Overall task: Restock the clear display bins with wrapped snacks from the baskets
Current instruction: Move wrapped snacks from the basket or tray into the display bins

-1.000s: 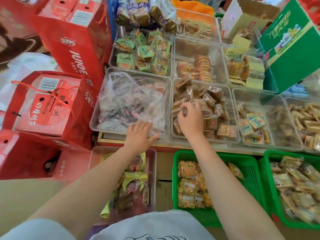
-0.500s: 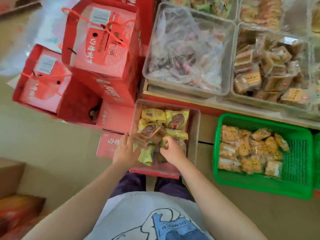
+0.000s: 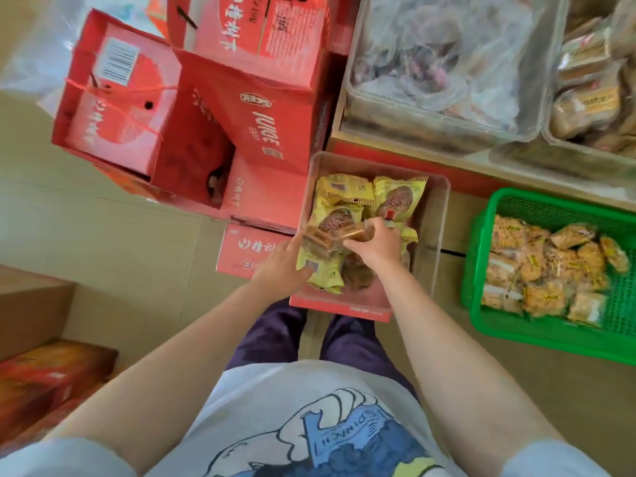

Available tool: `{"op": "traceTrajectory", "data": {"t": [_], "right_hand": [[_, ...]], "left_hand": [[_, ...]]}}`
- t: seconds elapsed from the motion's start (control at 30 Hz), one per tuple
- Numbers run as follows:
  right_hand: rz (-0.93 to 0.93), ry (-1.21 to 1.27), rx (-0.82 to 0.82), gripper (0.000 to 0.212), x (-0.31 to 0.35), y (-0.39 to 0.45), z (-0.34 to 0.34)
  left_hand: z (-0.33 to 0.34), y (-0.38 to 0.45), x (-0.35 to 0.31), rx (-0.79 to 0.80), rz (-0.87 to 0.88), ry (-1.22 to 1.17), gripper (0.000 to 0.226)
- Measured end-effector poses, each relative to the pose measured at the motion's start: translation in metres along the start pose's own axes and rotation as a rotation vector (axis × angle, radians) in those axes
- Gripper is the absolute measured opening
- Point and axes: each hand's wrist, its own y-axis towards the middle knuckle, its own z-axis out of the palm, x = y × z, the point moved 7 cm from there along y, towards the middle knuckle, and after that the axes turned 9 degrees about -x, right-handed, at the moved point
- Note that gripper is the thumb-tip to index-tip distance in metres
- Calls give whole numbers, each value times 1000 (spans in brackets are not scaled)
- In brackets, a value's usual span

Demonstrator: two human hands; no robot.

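Snacks (image 3: 347, 201) in yellow wrappers fill the low clear bin (image 3: 435, 215) on the floor. The right hand (image 3: 377, 247) grips a brown pack (image 3: 339, 235); the left hand (image 3: 280, 270) pinches a yellow one, so picking looks underway. Next likely calls for lifting them to an upper bin (image 3: 444, 129). Those bins are cut off, their contents blurred.
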Motion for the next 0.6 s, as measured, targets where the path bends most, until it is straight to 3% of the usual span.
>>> {"op": "traceTrajectory", "data": {"t": [0.13,0.27,0.37,0.5,0.6], "right_hand": [[86,249,36,53,-2,-22,-15],[318,856,124,43,5,-49,-41],[235,1112,247,45,24,-63,-81],[96,1217,274,16,36,-70,-157],[34,1246,191,10,27,-61,-213]], "left_hand": [[-21,-8,-25,28,-32,-103,49],[-42,-15,-56,-15,-119,-389,21],[-57,-18,-108,-30,-98,-616,46],[-87,-12,-198,-155,32,-835,32],[-99,-2,-263,-179,142,-863,25]]}}
